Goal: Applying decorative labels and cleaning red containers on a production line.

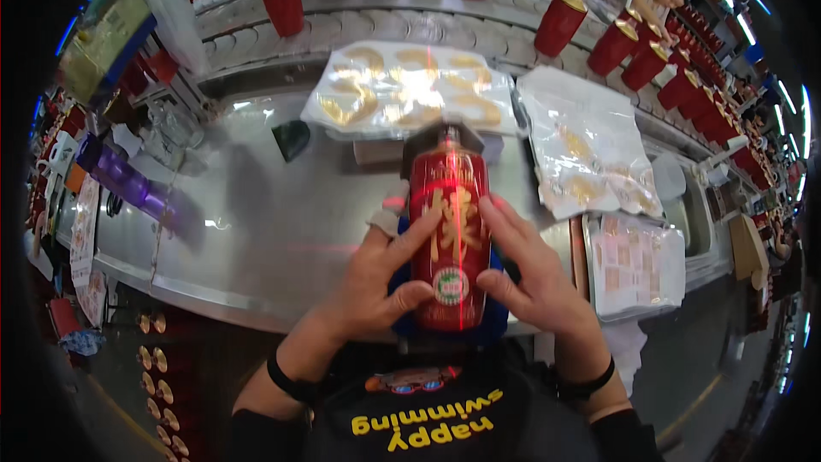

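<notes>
A red bottle [440, 180] with large gold lettering and a round green-and-white seal lies on its back, its neck pointing away from me. Beneath it shows part of a blue support [496, 321]. My left hand [380, 269] presses fingers and thumb against the bottle's left side; one finger wears a pale cover. From the right, my right hand [530, 269] rests its fingertips and thumb on the bottle's other edge. Between the two hands, a thin red light line runs down the bottle's front. What lies under the bottle is mostly hidden.
Sheets of gold labels [376, 90] and a second label sheet [590, 154] lie beyond the bottle. A paper stack [637, 261] sits at right. Red bottles [560, 24] stand along the conveyor [368, 21]. A purple drink bottle [128, 175] is at left. Another person [654, 0] works far right.
</notes>
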Demonstrator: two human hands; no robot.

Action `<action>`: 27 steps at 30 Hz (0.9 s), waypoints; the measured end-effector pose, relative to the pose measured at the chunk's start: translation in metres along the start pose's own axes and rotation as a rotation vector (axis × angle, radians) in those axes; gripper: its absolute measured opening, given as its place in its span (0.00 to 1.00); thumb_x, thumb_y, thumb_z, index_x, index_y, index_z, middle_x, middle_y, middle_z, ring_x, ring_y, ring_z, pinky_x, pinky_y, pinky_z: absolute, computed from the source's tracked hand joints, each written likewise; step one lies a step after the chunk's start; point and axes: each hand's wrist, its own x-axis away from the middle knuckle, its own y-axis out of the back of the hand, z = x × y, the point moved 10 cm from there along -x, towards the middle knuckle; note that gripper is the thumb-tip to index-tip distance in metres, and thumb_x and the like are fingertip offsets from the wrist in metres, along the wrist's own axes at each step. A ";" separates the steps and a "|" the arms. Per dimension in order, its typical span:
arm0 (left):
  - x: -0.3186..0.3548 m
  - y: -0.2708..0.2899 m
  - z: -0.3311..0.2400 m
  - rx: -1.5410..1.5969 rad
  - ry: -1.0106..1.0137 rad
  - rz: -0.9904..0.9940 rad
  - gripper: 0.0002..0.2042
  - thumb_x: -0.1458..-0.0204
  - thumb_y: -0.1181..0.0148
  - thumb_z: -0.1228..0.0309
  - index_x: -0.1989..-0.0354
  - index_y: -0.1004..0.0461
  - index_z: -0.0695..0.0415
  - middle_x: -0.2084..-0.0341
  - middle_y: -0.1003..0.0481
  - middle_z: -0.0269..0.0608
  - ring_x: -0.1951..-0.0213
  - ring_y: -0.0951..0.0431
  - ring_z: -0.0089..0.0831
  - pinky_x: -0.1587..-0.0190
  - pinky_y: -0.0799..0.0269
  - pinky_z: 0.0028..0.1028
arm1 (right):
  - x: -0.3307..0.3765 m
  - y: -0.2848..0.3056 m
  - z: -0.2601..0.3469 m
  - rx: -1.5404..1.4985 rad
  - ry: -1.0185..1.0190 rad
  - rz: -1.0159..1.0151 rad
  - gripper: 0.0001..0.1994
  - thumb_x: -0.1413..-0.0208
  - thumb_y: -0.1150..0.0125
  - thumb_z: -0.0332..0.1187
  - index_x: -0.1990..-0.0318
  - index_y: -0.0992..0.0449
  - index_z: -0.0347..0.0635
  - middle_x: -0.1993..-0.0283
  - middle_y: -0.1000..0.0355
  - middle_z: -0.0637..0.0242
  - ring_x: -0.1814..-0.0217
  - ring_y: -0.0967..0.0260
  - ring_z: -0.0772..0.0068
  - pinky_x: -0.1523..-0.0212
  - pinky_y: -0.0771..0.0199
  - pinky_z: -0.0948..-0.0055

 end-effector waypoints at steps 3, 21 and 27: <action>0.008 -0.004 0.007 0.073 0.002 0.001 0.39 0.46 0.47 0.43 0.31 0.46 0.54 0.35 0.52 0.70 0.33 0.50 0.60 0.33 0.55 0.41 | 0.005 -0.006 -0.006 -0.080 0.000 0.022 0.40 0.44 0.40 0.48 0.30 0.50 0.41 0.33 0.46 0.41 0.30 0.50 0.40 0.33 0.49 0.57; 0.015 -0.012 0.015 0.019 -0.031 0.066 0.46 0.50 0.42 0.41 0.28 0.55 0.51 0.31 0.61 0.66 0.30 0.60 0.58 0.31 0.60 0.45 | 0.010 -0.019 -0.017 -0.167 -0.049 0.052 0.50 0.52 0.32 0.52 0.30 0.55 0.35 0.28 0.53 0.43 0.25 0.56 0.47 0.30 0.51 0.60; 0.029 -0.019 0.010 -0.102 0.029 0.149 0.60 0.60 0.33 0.43 0.30 0.67 0.66 0.34 0.57 0.72 0.33 0.51 0.63 0.32 0.57 0.45 | 0.016 -0.018 -0.024 -0.279 -0.132 0.050 0.48 0.44 0.41 0.53 0.28 0.63 0.35 0.29 0.50 0.44 0.34 0.41 0.55 0.36 0.43 0.63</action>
